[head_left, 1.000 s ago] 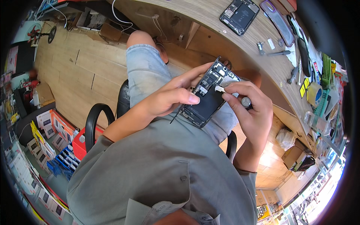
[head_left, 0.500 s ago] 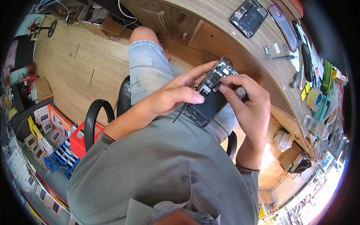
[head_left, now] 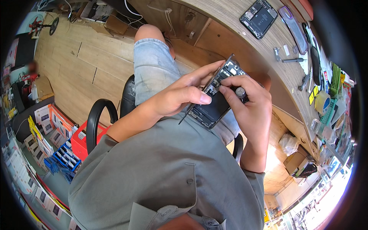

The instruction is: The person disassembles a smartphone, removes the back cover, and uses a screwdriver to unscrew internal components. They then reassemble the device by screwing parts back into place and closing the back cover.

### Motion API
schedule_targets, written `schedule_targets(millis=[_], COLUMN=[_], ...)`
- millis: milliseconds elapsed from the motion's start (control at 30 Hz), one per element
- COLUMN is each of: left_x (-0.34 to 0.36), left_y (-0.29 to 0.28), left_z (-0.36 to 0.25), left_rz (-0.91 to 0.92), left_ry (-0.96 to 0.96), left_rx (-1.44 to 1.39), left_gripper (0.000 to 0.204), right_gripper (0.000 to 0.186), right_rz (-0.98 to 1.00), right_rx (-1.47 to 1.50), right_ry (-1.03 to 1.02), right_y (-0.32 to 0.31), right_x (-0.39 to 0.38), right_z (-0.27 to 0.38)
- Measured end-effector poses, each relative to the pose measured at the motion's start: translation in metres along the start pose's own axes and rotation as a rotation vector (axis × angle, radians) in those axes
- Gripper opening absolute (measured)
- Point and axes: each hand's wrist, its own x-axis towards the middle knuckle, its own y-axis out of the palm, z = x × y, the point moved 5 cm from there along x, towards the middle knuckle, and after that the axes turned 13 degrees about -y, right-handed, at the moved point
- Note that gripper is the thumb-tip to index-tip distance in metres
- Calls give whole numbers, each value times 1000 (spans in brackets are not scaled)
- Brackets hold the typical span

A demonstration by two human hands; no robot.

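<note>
My left hand grips an opened phone above my lap, thumb across its lower middle, a thin dark panel standing along its left edge. Its inner board and black battery show. My right hand has thumb and forefinger pinched together on the board near the phone's upper middle; what is between these fingertips is hidden. Its other fingers curl round a short metal cylinder, probably a tool handle.
The wooden desk at upper right carries another opened phone, a purple case, hand tools, tape and green trays. A black chair armrest is left; display boxes stand at far left.
My right hand has moved up and left onto the board, hiding the small white piece seen earlier between its fingertips. My left hand and the phone have shifted slightly up and right.
</note>
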Motion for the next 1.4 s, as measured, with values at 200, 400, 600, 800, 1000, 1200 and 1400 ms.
schedule_targets(millis=[200, 400, 600, 800, 1000, 1200, 1400], left_x=[-1, 0, 0, 2, 2, 2, 0], left_y=[3, 2, 2, 5, 6, 8, 9], left_z=[-3, -2, -3, -4, -4, -6, -8], left_rz=[1, 1, -1, -159, -160, -170, -167], left_ry=[4, -2, -7, -50, -47, -45, -30], left_rx=[-5, -7, 1, 61, 35, 47, 48], left_gripper=[102, 101, 103, 112, 114, 116, 116], right_gripper=[15, 14, 14, 15, 27, 19, 19], right_rz=[20, 13, -10, -14, 74, 54, -6], right_rx=[4, -10, -1, 28, -194, -216, -203], right_ry=[-14, -14, -28, 123, -62, -37, -122], right_y=[4, 7, 2, -13, -10, -13, -23], right_x=[0, 1, -1, -2, -13, -8, -5], right_z=[0, 1, 0, 2, 5, 12, 13])
